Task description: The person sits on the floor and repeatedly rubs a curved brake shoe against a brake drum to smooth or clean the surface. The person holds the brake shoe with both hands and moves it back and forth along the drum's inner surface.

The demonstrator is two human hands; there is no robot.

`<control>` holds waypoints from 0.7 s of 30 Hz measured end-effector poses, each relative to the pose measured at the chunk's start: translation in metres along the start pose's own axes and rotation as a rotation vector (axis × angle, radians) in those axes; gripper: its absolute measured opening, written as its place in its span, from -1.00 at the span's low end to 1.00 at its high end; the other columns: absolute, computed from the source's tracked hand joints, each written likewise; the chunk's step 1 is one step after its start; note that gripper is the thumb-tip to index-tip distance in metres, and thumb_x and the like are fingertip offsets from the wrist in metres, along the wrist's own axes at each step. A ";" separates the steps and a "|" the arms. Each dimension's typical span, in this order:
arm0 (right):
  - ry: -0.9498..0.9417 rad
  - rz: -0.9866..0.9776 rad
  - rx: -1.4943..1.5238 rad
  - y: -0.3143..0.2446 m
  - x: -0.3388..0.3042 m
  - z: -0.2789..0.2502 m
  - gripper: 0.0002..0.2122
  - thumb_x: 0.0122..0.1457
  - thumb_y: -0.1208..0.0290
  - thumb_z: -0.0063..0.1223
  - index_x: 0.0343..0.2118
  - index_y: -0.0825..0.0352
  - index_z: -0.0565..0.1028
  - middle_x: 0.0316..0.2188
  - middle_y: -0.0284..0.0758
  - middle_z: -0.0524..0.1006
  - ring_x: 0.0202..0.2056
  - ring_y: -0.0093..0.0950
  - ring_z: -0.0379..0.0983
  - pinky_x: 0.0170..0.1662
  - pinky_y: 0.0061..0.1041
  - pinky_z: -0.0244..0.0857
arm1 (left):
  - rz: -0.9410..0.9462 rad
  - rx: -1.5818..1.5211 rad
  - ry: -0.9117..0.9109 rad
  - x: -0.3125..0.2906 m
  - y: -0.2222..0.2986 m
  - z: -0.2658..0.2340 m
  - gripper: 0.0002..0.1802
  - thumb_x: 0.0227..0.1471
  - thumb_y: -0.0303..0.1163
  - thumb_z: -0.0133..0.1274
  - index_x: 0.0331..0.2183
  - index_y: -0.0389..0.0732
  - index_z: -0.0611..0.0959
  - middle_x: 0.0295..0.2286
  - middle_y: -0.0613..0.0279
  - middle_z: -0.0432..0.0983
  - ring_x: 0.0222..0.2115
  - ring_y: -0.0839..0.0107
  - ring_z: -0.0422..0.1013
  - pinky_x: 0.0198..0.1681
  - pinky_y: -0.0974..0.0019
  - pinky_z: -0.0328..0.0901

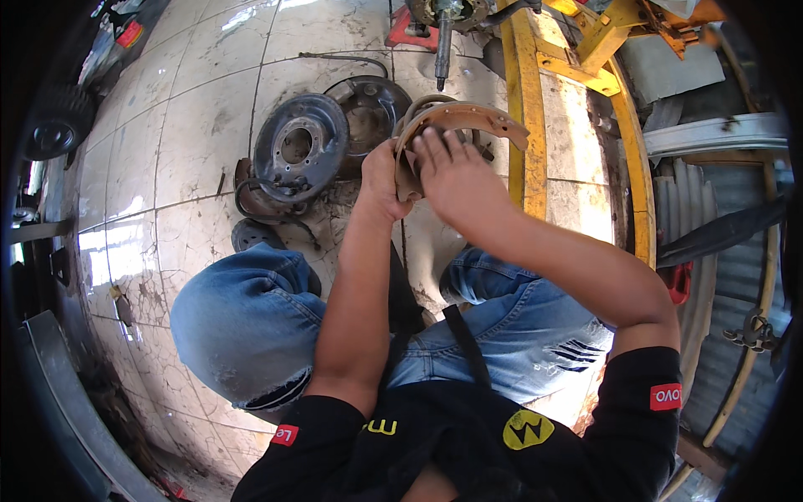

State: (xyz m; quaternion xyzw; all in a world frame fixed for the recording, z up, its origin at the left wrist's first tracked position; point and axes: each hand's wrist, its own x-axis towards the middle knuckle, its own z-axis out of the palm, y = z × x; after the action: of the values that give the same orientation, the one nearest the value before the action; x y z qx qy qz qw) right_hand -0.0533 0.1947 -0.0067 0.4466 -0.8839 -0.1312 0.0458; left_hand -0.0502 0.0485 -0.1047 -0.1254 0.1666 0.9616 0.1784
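I squat over a dirty tiled floor. My left hand (381,177) grips the lower end of a curved, rusty brake shoe (468,117) and holds it upright in front of me. My right hand (447,171) lies flat against the shoe's inner face, fingers spread upward along it. Just left of the shoe, a round dark backing plate (299,146) lies on the floor, and a brake drum (372,109) sits behind it.
A yellow metal frame (525,100) runs along the right. An axle shaft (442,46) points down at the top centre. Small dark parts and a cable (259,201) lie left of my knee. A small wheel (54,125) stands far left.
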 end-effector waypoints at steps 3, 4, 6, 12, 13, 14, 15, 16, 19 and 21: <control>-0.039 -0.025 -0.023 -0.004 -0.001 -0.007 -0.52 0.15 0.42 -0.12 0.14 0.54 0.33 0.17 0.06 0.34 0.13 -0.07 0.37 0.12 -0.22 0.30 | 0.075 0.325 0.183 -0.003 -0.003 -0.006 -0.67 0.24 -0.29 -0.26 -0.12 -0.22 0.53 -0.25 0.20 0.54 -0.26 0.38 0.50 -0.18 0.30 0.45; -0.078 -0.045 -0.034 -0.012 -0.005 -0.012 -0.52 0.15 0.42 -0.12 0.13 0.54 0.34 0.17 0.06 0.33 0.14 -0.07 0.37 0.13 -0.22 0.30 | 0.090 0.231 0.219 -0.002 -0.004 0.007 -0.67 0.23 -0.27 -0.26 -0.16 -0.20 0.55 -0.31 0.23 0.54 -0.36 0.41 0.49 -0.35 0.31 0.40; -0.041 -0.024 0.024 -0.013 -0.006 -0.009 -0.52 0.15 0.43 -0.12 0.14 0.55 0.33 0.19 0.06 0.32 0.14 -0.08 0.36 0.14 -0.22 0.29 | 0.116 0.043 0.284 -0.002 -0.006 0.025 -0.66 0.20 -0.24 -0.26 -0.23 -0.15 0.58 -0.43 0.29 0.53 -0.55 0.47 0.47 -0.68 0.34 0.31; -0.091 0.015 0.020 0.006 0.001 -0.012 -0.51 0.15 0.44 -0.12 0.14 0.56 0.32 0.18 0.05 0.33 0.15 -0.09 0.36 0.13 -0.25 0.31 | 0.058 0.132 0.215 -0.007 -0.002 0.020 -0.67 0.20 -0.23 -0.26 -0.26 -0.15 0.58 -0.50 0.33 0.49 -0.64 0.53 0.42 -0.80 0.45 0.16; -0.076 -0.020 0.017 -0.001 -0.002 -0.012 -0.51 0.15 0.45 -0.11 0.14 0.56 0.32 0.18 0.04 0.33 0.15 -0.10 0.36 0.12 -0.25 0.31 | 0.073 0.122 0.235 -0.007 -0.003 0.021 -0.67 0.20 -0.22 -0.26 -0.26 -0.14 0.58 -0.50 0.34 0.49 -0.65 0.53 0.42 -0.80 0.45 0.15; -0.061 -0.056 0.013 -0.005 -0.003 -0.011 -0.51 0.15 0.45 -0.11 0.15 0.56 0.31 0.18 0.04 0.34 0.15 -0.10 0.36 0.12 -0.25 0.32 | 0.087 0.112 0.255 -0.007 -0.004 0.022 -0.67 0.20 -0.22 -0.26 -0.26 -0.14 0.58 -0.51 0.35 0.48 -0.65 0.52 0.41 -0.81 0.45 0.15; -0.031 -0.044 0.009 -0.001 0.000 -0.006 -0.50 0.14 0.46 -0.10 0.15 0.56 0.30 0.15 0.06 0.36 0.14 -0.09 0.37 0.13 -0.23 0.31 | 0.075 0.121 0.307 -0.007 -0.003 0.023 -0.67 0.20 -0.21 -0.25 -0.27 -0.12 0.58 -0.51 0.35 0.49 -0.66 0.51 0.41 -0.80 0.43 0.14; -0.035 -0.009 0.017 0.009 0.002 0.000 -0.50 0.13 0.46 -0.10 0.15 0.57 0.30 0.15 0.06 0.36 0.13 -0.08 0.37 0.13 -0.23 0.31 | 0.061 0.150 0.301 -0.007 -0.003 0.022 -0.68 0.19 -0.21 -0.25 -0.27 -0.10 0.59 -0.51 0.35 0.49 -0.65 0.51 0.41 -0.79 0.42 0.15; -0.074 0.060 0.002 0.021 0.001 0.002 -0.49 0.13 0.47 -0.10 0.16 0.57 0.29 0.15 0.07 0.36 0.14 -0.08 0.37 0.15 -0.24 0.30 | 0.039 0.193 0.315 -0.007 -0.001 0.026 -0.70 0.19 -0.20 -0.22 -0.27 -0.06 0.59 -0.50 0.38 0.48 -0.62 0.52 0.41 -0.77 0.40 0.17; -0.079 0.008 0.037 0.007 -0.001 -0.004 -0.49 0.13 0.47 -0.11 0.17 0.56 0.28 0.16 0.06 0.35 0.15 -0.08 0.36 0.16 -0.24 0.29 | 0.043 0.167 0.363 -0.012 -0.002 0.035 -0.72 0.18 -0.19 -0.21 -0.27 -0.04 0.59 -0.50 0.39 0.48 -0.60 0.52 0.40 -0.75 0.38 0.19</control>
State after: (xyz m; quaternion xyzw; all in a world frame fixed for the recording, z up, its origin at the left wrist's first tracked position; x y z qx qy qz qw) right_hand -0.0569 0.1989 -0.0009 0.4383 -0.8890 -0.1321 0.0029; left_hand -0.0451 0.0590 -0.0699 -0.2781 0.2777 0.9097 0.1344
